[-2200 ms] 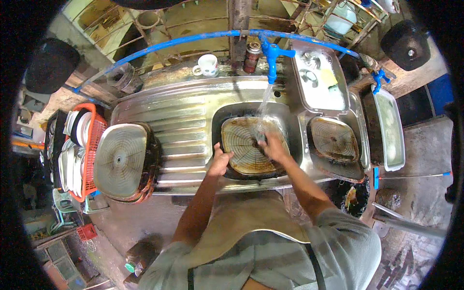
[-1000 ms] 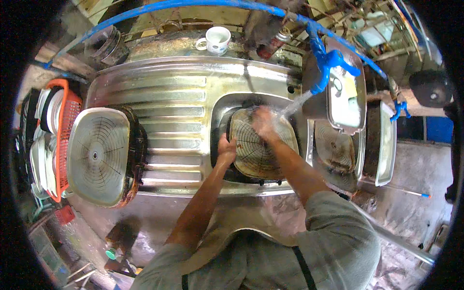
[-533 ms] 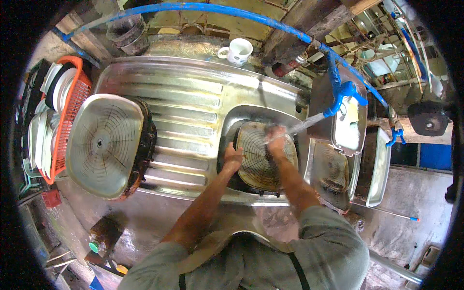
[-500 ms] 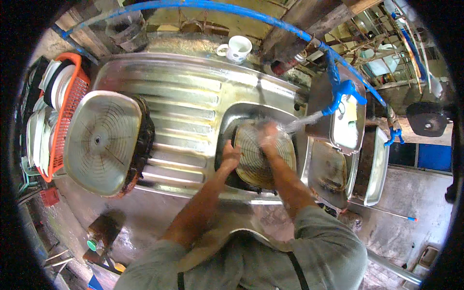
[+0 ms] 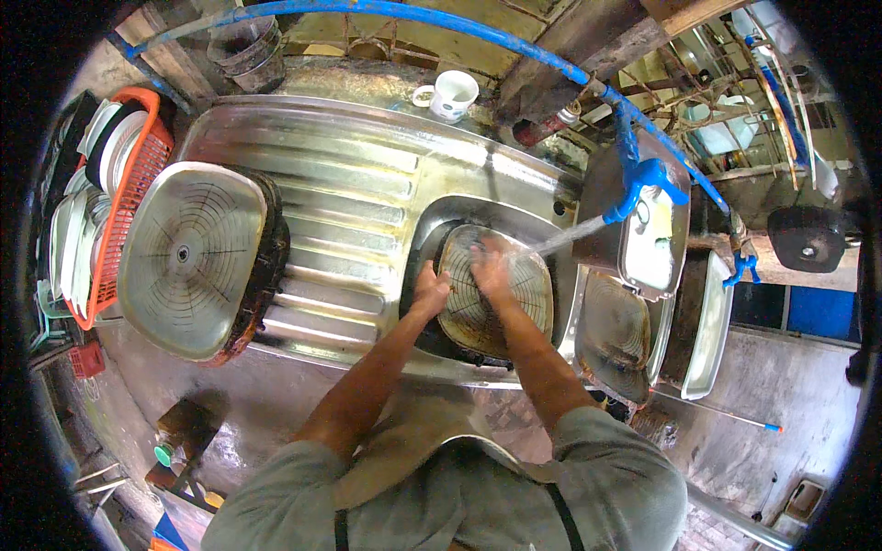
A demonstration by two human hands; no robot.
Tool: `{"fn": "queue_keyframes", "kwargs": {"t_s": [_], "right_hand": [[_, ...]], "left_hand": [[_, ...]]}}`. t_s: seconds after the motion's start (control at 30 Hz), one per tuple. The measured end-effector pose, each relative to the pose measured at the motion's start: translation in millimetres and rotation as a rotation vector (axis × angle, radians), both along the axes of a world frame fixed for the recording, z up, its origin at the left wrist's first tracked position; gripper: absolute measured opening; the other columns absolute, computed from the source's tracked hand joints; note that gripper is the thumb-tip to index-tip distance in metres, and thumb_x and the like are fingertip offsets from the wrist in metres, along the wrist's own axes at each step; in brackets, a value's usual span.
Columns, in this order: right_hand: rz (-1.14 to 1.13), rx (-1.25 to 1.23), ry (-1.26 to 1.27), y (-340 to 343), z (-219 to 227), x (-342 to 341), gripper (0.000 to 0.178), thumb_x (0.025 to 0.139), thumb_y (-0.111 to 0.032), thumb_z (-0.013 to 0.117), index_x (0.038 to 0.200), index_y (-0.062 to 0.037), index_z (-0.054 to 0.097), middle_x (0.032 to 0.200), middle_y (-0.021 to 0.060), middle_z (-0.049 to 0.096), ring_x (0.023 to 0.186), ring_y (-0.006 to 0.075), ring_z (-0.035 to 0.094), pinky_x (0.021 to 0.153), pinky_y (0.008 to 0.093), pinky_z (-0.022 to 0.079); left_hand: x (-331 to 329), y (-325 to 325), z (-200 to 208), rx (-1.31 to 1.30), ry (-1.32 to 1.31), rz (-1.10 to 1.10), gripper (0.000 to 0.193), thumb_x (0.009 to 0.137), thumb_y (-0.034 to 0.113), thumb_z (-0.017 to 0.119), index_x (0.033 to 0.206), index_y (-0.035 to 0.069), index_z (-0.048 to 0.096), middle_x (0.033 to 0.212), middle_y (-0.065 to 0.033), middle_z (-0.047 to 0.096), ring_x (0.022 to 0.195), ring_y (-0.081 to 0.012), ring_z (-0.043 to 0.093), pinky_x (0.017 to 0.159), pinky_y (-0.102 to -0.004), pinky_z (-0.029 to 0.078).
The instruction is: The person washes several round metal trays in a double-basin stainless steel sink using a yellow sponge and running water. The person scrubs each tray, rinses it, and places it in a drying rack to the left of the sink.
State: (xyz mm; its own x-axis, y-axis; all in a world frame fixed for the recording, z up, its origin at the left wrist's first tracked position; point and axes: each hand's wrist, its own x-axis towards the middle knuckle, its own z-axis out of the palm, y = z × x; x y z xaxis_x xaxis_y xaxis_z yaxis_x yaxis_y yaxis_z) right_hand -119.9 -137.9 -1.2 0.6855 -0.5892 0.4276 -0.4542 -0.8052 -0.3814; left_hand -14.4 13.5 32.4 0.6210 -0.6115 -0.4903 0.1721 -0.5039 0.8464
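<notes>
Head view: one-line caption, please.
Left hand steadies a square metal tray in the sink while right hand scrubs it.

Single view only: head-worn fisheye camera, looking steeply down from above person's own shoulders. Forearms enter from lower edge, reach up-frame to steel sink (image 5: 514,188) at centre, fairly near. Left hand (image 5: 429,289) and right hand (image 5: 489,271) sit mid-frame on metal tray (image 5: 528,294) in basin. Straight edges bow toward rim: blue pipe (image 5: 441,16) arcs along top, orange dish rack (image 5: 129,197) squeezed at left rim. Dark circular border all round.
</notes>
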Motion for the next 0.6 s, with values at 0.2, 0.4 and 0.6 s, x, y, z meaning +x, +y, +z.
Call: {"fn": "queue_keyframes", "kwargs": {"t_s": [0.2, 0.4, 0.6], "right_hand": [[0.286, -0.157, -0.06, -41.9, 9.5, 20.3, 0.034, 0.078, -0.016, 0.072, 0.106, -0.001, 0.06, 0.111, 0.0207, 0.061, 0.107, 0.0421, 0.055, 0.099, 0.0534, 0.042], [0.159, 0.083, 0.333, -77.9, -0.1, -36.1, 0.036, 0.073, -0.012, 0.064, 0.106, 0.0011, 0.059, 0.111, 0.0208, 0.06, 0.11, 0.0429, 0.054, 0.104, 0.051, 0.039], [0.362, 0.166, 0.153, -60.8, 9.9, 15.8, 0.017, 0.064, -0.006, 0.068, 0.078, -0.0026, 0.059, 0.103, 0.0181, 0.061, 0.098, 0.0437, 0.055, 0.089, 0.0521, 0.045]], "left_hand": [[-8.1, 0.7, -36.7, -0.012, -0.16, -0.005, 0.06, 0.09, 0.033, 0.058, 0.132, -0.009, 0.048, 0.124, -0.0328, 0.058, 0.117, -0.0461, 0.056, 0.101, -0.0465, 0.042], [-8.2, 3.4, 3.1, -0.025, -0.019, 0.022, 0.047, 0.088, 0.028, 0.059, 0.119, -0.008, 0.056, 0.111, -0.0312, 0.064, 0.108, -0.0444, 0.061, 0.095, -0.0471, 0.046], [-3.0, -3.9, 26.5, 0.027, 0.085, 0.016, 0.049, 0.088, 0.026, 0.058, 0.122, -0.009, 0.054, 0.113, -0.0321, 0.063, 0.108, -0.0444, 0.062, 0.096, -0.0465, 0.046]]}}
